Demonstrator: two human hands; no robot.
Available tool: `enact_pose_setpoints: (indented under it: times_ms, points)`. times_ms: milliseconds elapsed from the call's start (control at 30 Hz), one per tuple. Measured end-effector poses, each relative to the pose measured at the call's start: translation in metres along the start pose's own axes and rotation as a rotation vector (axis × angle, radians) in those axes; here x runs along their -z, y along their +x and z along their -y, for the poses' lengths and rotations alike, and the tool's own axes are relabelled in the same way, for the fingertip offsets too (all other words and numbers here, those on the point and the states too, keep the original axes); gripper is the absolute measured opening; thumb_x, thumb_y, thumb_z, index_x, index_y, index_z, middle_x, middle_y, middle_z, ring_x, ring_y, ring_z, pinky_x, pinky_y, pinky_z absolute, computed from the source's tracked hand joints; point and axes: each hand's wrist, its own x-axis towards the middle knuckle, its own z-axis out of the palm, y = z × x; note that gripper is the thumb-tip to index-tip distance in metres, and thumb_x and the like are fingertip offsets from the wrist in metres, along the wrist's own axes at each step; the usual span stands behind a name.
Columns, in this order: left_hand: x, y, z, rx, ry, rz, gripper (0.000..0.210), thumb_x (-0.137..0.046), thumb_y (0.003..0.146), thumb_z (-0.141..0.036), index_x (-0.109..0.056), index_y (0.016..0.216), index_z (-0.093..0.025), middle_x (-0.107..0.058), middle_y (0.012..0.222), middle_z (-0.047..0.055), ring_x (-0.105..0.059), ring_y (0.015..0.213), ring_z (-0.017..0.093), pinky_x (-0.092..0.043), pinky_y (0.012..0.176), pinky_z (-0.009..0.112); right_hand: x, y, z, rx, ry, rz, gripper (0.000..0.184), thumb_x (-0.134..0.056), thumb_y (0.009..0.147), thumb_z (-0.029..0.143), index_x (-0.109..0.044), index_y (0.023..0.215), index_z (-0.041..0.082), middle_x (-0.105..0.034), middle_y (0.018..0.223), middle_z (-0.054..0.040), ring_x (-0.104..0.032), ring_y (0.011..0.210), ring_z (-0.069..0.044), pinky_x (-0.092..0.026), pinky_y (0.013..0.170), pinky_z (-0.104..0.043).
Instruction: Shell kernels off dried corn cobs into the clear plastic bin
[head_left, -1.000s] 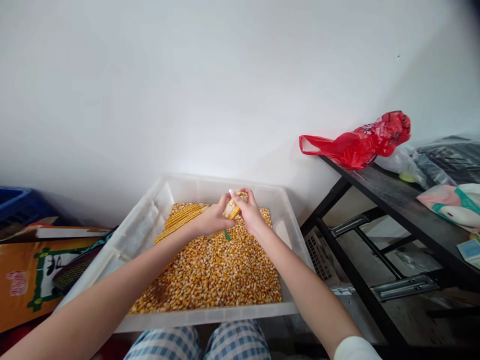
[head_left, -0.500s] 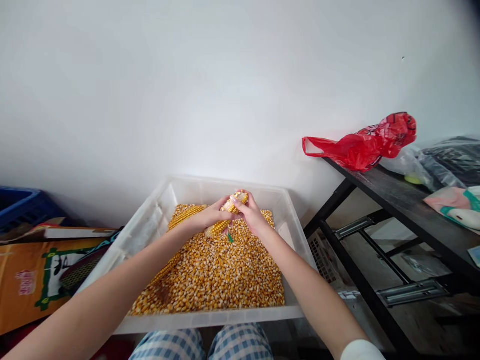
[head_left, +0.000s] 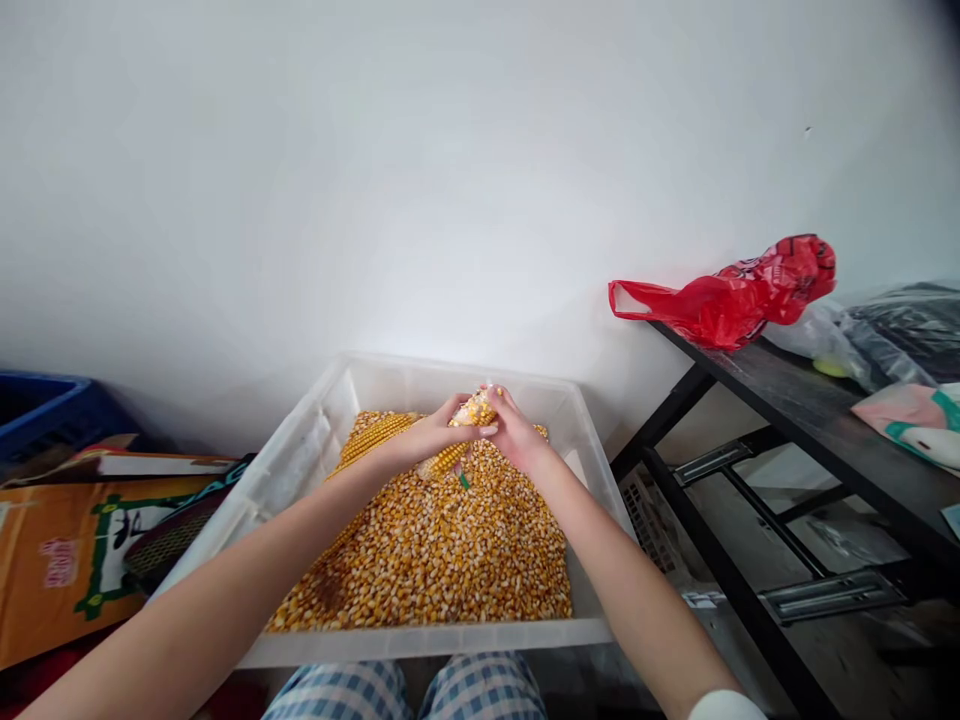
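The left hand [head_left: 435, 437] and right hand [head_left: 519, 432] are both closed on one cob [head_left: 475, 409], the right at its far end. The cob is held tilted above the loose kernels [head_left: 465, 560] in the tub [head_left: 420, 646]. Whole cobs [head_left: 375, 438] lie at the tub's far left. A red bag [head_left: 724, 308] rests on the bench [head_left: 787, 385], right. A blue crate [head_left: 67, 415] stands left.

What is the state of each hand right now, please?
Left hand: closed, holding a corn cob.
Right hand: closed, holding the same corn cob.
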Motion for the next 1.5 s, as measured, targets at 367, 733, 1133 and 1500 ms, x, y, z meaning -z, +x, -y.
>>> enact_pose_setpoints:
  times_ms: [367,733,1133,1500]
  points:
    - [0.000,0.005,0.012,-0.058,0.115,-0.060,0.063,-0.048,0.079,-0.054,-0.042,0.132,-0.022,-0.056,0.124,0.009,-0.049,0.116,0.028,-0.035,0.099,0.042,0.006,0.006,-0.005,-0.046,0.128,0.041,0.032,-0.066,0.070,0.039,-0.052,0.095,0.025,-0.059,0.089,0.0031,-0.056,0.079,-0.011,-0.043,0.063,-0.020]
    - [-0.011,0.003,0.007,-0.135,0.226,-0.044,0.062,-0.041,0.083,-0.053,-0.040,0.133,-0.017,-0.057,0.124,0.007,-0.054,0.109,0.025,-0.035,0.098,0.037,0.011,0.010,-0.011,0.070,-0.081,-0.105,0.034,-0.064,0.071,0.046,-0.049,0.092,0.024,-0.055,0.082,0.0036,-0.054,0.073,-0.009,-0.043,0.065,-0.021]
    - [-0.007,0.002,0.012,-0.137,0.290,0.003,0.057,-0.037,0.084,-0.056,-0.040,0.125,-0.017,-0.057,0.122,0.011,-0.053,0.110,0.026,-0.037,0.095,0.037,0.015,0.009,-0.011,0.078,-0.131,-0.062,0.032,-0.064,0.071,0.045,-0.048,0.090,0.024,-0.054,0.077,0.0047,-0.052,0.068,-0.008,-0.041,0.063,-0.019]
    - [-0.007,0.000,0.013,-0.077,0.446,0.134,0.063,-0.029,0.087,-0.056,-0.031,0.132,-0.012,-0.047,0.133,0.019,-0.047,0.120,0.027,-0.034,0.097,0.036,0.032,0.011,-0.013,-0.045,-0.093,0.094,0.031,-0.068,0.067,0.037,-0.051,0.088,0.022,-0.052,0.077,0.0048,-0.050,0.068,-0.008,-0.040,0.060,-0.017]
